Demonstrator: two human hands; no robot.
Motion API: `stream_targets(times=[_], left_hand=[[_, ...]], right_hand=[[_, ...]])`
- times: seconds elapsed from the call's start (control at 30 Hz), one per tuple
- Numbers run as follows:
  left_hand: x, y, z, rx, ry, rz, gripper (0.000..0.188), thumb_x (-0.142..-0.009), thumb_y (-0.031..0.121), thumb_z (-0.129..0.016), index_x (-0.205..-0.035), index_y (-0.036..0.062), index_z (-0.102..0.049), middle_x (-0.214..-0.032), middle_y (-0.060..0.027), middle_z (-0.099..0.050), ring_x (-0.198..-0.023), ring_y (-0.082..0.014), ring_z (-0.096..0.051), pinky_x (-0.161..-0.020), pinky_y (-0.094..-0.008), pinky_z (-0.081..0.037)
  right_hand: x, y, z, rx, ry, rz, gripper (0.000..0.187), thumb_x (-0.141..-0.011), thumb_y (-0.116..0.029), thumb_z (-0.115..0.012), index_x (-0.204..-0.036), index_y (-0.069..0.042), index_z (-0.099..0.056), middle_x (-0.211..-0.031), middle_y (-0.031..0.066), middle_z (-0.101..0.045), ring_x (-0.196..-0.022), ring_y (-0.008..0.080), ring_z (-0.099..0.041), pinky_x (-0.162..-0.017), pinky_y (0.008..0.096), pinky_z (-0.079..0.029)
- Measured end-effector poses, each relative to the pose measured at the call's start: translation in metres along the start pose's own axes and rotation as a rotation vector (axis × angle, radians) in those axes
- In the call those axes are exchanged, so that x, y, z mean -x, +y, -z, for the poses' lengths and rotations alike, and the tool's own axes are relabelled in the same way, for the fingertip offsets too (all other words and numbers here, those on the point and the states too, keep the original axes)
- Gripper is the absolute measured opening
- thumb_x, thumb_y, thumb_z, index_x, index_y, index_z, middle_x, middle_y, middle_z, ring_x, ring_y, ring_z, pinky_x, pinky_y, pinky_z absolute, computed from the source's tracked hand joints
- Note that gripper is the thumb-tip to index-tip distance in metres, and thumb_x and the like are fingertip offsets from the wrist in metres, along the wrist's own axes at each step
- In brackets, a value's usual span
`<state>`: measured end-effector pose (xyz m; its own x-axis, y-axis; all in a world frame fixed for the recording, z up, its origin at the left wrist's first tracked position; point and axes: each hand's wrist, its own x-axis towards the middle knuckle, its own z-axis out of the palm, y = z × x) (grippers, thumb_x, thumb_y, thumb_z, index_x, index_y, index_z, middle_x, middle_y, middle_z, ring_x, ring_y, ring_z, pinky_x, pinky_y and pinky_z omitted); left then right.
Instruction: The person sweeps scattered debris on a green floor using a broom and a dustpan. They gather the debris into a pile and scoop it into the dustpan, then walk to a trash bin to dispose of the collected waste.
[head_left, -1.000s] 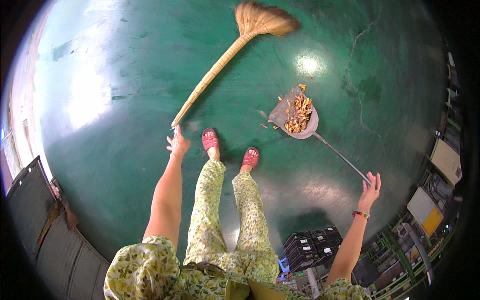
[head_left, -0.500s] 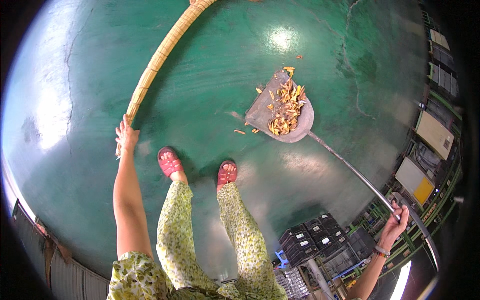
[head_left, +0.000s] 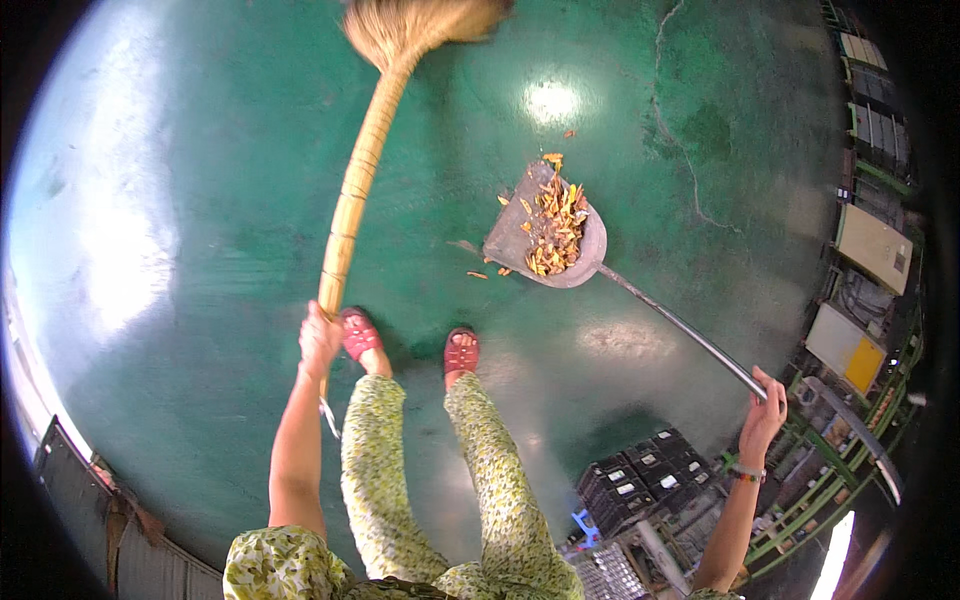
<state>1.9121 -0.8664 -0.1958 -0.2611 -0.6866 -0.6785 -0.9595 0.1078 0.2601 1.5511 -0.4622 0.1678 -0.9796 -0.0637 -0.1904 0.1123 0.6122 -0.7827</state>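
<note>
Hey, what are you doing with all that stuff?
A person's left hand grips a straw broom, its bristles beyond the feet. The right hand holds the handle of a metal-looking dustpan. Dry orange-brown scraps lie in the pan, with a few loose on the green floor.

Worn are yellow-green patterned trousers, matching short sleeves, red sandals and, seemingly, a beaded bracelet.

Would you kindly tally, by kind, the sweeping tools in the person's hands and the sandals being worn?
Broom, in the left hand: 1
Dustpan, in the right hand: 1
Red sandals, worn: 2
Total: 4
</note>
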Motion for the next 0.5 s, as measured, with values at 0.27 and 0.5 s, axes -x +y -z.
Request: stream_targets(times=[0.27, 0.5], left_hand=[[0.185, 0.055, 0.169, 0.866, -0.820, 0.456, 0.017, -0.072, 0.011, -0.060, -0.075, 0.0079, -0.044, -0.050, -0.0004, -0.040, -0.037, -0.0103, -0.039, -0.033, -0.0249, -0.032], [0.264, 0.072, 0.234, 1.350, -1.069, 0.598, 0.008, -0.076, 0.009, -0.049, -0.082, 0.0095, -0.043, -0.049, 0.0059, -0.030, -0.036, -0.0040, -0.028, -0.034, -0.0192, -0.025]], right_hand=[[-0.001, -0.002, 0.018, -0.037, -0.326, -0.170, 0.021, -0.078, -0.010, -0.054, -0.096, -0.001, -0.056, -0.109, 0.0104, -0.052, -0.098, 0.0152, -0.049, -0.079, 0.0276, -0.043], [0.012, -0.023, -0.002, 0.167, -0.336, 0.028, 0.016, -0.071, -0.007, -0.060, -0.086, 0.000, -0.060, -0.103, 0.0120, -0.058, -0.094, 0.0182, -0.054, -0.084, 0.0269, -0.039]])
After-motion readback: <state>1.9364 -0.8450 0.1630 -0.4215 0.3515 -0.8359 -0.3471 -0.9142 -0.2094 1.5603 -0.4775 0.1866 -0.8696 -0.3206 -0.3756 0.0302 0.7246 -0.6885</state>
